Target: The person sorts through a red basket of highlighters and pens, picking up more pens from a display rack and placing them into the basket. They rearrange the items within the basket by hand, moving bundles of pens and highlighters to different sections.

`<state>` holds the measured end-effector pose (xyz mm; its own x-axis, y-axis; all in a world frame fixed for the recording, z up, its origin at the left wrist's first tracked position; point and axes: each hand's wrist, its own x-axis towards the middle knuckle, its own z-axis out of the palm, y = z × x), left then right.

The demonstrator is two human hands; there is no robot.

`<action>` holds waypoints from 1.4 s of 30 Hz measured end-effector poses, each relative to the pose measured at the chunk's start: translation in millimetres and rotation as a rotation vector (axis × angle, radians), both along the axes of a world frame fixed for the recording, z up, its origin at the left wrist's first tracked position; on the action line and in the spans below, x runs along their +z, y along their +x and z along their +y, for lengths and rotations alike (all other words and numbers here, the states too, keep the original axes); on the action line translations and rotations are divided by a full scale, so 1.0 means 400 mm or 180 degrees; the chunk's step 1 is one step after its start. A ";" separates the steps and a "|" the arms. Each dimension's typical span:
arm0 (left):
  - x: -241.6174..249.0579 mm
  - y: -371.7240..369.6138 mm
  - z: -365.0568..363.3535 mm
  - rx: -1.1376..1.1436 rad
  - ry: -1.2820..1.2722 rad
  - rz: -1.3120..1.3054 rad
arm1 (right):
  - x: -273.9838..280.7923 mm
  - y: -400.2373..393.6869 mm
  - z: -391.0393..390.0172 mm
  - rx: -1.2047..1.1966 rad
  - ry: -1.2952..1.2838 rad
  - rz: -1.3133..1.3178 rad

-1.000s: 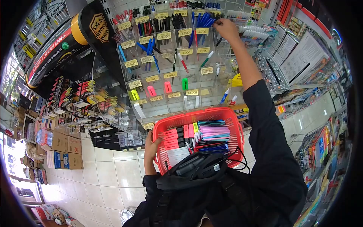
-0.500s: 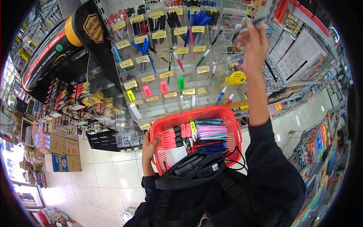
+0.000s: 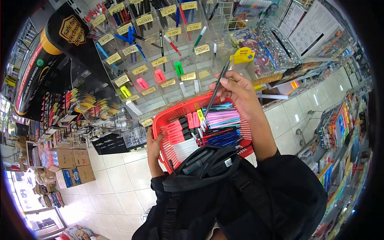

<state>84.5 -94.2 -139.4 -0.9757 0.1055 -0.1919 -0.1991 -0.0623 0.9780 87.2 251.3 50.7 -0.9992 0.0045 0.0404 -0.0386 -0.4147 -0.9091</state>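
Between the fingertips of my right hand (image 3: 238, 93) is a dark pen (image 3: 218, 88), tilted above the red basket (image 3: 162, 120). My left hand (image 3: 154, 147) grips the basket's left rim. Inside the basket lie pink highlighters (image 3: 174, 131), a yellow highlighter (image 3: 200, 115), pink and purple pens (image 3: 224, 117), blue pens (image 3: 220, 139) and white items (image 3: 185, 148). A black bag (image 3: 202, 170) on my chest hides the basket's near side.
A clear tiered pen rack (image 3: 160, 98) with yellow price tags stands beyond the basket. Left of it is a large battery-shaped display (image 3: 50, 40); cardboard boxes (image 3: 76, 172) sit on the floor. Stocked shelves (image 3: 340, 148) line the right.
My right hand has come down from the rack's upper right to above the basket, carrying the dark pen. The view has shifted, while my left hand stays on the rim.
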 end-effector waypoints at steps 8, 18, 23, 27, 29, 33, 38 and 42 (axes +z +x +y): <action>0.024 0.004 0.011 0.0110 -0.0032 -0.0037 | -0.022 0.001 0.001 0.0008 0.0041 0.0004; 0.017 0.004 0.011 0.0129 0.0064 -0.0074 | -0.034 -0.002 0.009 0.0055 -0.0094 0.0025; 0.028 0.007 0.018 0.0173 0.0036 -0.0078 | -0.045 -0.006 0.017 -0.0077 0.0195 0.0035; 0.008 0.002 0.005 0.0120 -0.0240 0.0027 | -0.132 -0.032 0.035 -0.0048 0.1646 0.0023; 0.013 0.003 0.007 0.0111 -0.0239 0.0027 | -0.176 -0.029 0.040 -0.0038 0.2891 0.0242; -0.021 -0.001 -0.009 0.0030 -0.0159 0.0126 | -0.320 -0.033 0.068 0.0495 0.4029 0.0291; 0.003 0.002 0.002 0.0107 -0.0177 0.0031 | -0.393 -0.029 0.086 0.0320 0.4449 0.0228; 0.011 0.003 0.007 0.0147 -0.0183 0.0019 | -0.402 -0.023 0.094 0.0140 0.4261 0.0308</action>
